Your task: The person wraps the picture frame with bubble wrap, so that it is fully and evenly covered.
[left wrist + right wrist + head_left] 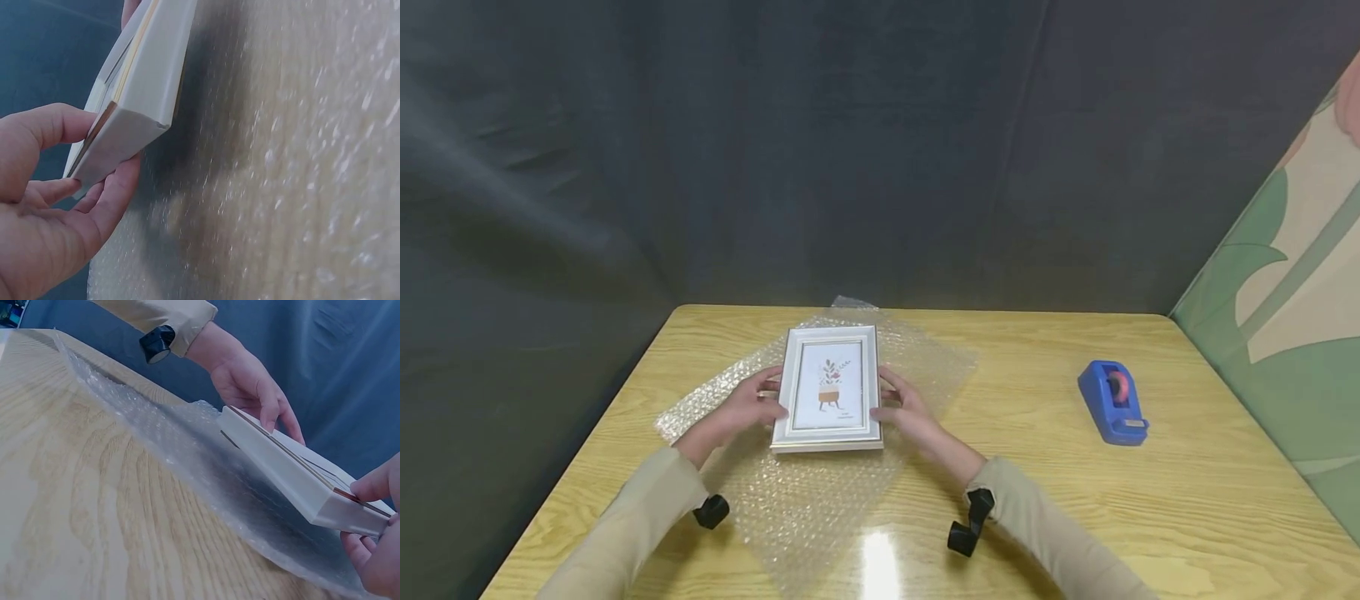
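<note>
A white picture frame [829,390] with a plant print is held above a sheet of bubble wrap [820,508]. My left hand [741,414] grips its left side; in the left wrist view the thumb of the left hand [56,206] lies on the front edge and fingers reach under the frame [140,94]. The right side is pinched by my right hand [917,421], thumb on the front. Seen from the right wrist, the frame [281,469] is tilted, with a gap between it and the bubble wrap [187,469].
A blue tape dispenser [1108,404] with a pink roll stands on the right part of the wooden table [1015,467]. Behind the table hangs a dark curtain [880,150]. A panel with a leaf pattern [1285,275] borders the right side.
</note>
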`<act>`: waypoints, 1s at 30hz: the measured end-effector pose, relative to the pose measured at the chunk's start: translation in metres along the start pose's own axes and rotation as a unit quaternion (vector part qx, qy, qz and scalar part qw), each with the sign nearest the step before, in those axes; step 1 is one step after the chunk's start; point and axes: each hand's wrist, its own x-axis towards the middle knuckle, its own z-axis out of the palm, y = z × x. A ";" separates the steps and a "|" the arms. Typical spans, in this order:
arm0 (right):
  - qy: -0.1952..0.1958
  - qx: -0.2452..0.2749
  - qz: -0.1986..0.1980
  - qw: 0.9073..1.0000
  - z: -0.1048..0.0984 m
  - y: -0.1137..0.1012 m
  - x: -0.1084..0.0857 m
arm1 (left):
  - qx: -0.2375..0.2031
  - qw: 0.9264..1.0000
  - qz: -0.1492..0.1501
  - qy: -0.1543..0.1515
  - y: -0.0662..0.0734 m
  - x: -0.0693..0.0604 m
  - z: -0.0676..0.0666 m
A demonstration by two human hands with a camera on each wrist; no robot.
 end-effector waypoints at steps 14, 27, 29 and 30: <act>-0.001 -0.024 0.004 1.000 0.003 0.007 0.009 | 0.035 0.999 -0.013 0.005 -0.007 0.017 0.000; -0.005 -0.076 0.002 0.997 0.003 0.017 0.013 | 0.086 0.995 -0.003 0.043 -0.010 0.016 0.003; -0.004 -0.079 -0.001 0.997 0.004 0.017 0.013 | 0.093 0.994 0.004 0.056 -0.011 0.015 0.003; -0.001 -0.078 0.000 0.997 0.003 0.017 0.012 | 0.096 0.993 0.008 0.062 -0.012 0.015 0.003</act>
